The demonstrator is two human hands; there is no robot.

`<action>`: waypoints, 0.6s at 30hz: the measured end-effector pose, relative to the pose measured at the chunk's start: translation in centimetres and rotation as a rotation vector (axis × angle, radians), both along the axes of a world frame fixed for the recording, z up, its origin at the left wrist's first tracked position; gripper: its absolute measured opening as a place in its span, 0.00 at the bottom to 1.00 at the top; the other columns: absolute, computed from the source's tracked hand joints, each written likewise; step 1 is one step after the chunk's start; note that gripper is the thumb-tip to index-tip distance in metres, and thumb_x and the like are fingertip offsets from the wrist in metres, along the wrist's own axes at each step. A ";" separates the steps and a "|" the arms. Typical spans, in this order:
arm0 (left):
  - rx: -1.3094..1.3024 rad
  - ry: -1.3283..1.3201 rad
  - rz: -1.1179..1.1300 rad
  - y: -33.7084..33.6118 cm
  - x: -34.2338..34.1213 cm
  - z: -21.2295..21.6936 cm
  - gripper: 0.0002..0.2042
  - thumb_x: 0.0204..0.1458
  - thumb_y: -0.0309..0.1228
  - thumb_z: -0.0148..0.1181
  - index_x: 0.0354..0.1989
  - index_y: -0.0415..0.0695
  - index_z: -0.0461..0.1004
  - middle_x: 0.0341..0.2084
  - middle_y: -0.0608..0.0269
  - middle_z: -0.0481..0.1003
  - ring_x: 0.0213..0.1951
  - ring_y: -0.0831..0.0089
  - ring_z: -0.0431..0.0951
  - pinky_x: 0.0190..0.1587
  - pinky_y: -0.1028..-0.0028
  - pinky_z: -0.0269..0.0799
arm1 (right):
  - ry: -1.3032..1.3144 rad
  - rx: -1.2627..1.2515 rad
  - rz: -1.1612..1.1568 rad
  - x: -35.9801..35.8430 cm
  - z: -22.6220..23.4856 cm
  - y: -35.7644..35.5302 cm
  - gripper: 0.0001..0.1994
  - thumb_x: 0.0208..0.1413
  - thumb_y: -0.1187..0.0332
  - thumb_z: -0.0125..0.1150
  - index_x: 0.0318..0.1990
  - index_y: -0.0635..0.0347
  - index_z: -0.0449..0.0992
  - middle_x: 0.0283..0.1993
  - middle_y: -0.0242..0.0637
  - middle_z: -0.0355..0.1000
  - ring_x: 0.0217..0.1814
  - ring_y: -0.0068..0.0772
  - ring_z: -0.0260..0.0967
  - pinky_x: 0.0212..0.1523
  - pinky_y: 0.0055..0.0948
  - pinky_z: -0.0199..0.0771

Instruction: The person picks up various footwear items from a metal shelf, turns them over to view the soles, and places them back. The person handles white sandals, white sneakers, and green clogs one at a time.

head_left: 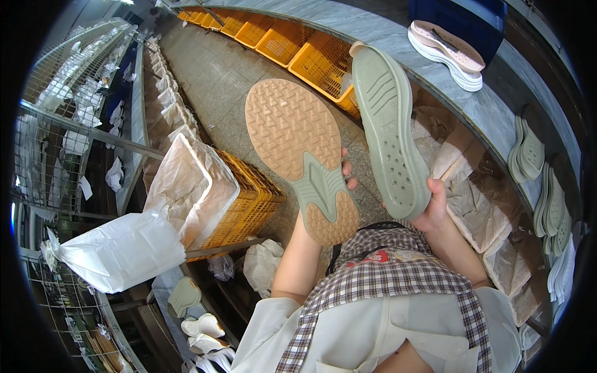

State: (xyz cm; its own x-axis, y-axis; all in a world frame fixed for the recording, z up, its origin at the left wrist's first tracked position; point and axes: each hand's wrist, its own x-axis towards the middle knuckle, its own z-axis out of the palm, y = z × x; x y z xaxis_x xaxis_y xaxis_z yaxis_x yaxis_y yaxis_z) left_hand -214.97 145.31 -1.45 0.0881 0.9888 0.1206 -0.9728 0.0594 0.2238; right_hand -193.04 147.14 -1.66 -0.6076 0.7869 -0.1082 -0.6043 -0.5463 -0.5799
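Note:
Held upright in front of me, a shoe sole (320, 171) shows its tread side: tan rubber pads with a zigzag pattern, and a sage-green middle. My left hand (348, 169) grips it from behind at the waist; only some fingertips show at its edge. To the right, a second sage-green sole (385, 124) turns its inner side to me, with grooves at the toe and round holes toward the heel. My right hand (433, 208) is closed round its heel end, thumb on the edge. The two soles stand apart.
Yellow crates (320, 62) line the far bench. A paper-lined yellow crate (249, 193) stands at left beside a stuffed white bag (124, 248). More green soles (550, 199) and a pink-and-white pair (444, 53) lie on the right bench (497, 118). A wire rack (56, 124) rises far left.

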 end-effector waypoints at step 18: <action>0.099 -0.229 -0.163 -0.8 0.6 -1.1 0.36 0.54 0.51 0.50 0.63 0.38 0.49 0.49 0.43 0.62 0.52 0.49 0.64 0.53 0.54 0.67 | -0.794 1.503 0.056 -2.8 6.6 -2.1 0.48 0.41 0.31 0.53 0.61 0.64 0.60 0.65 0.52 0.48 0.59 0.54 0.50 0.61 0.48 0.52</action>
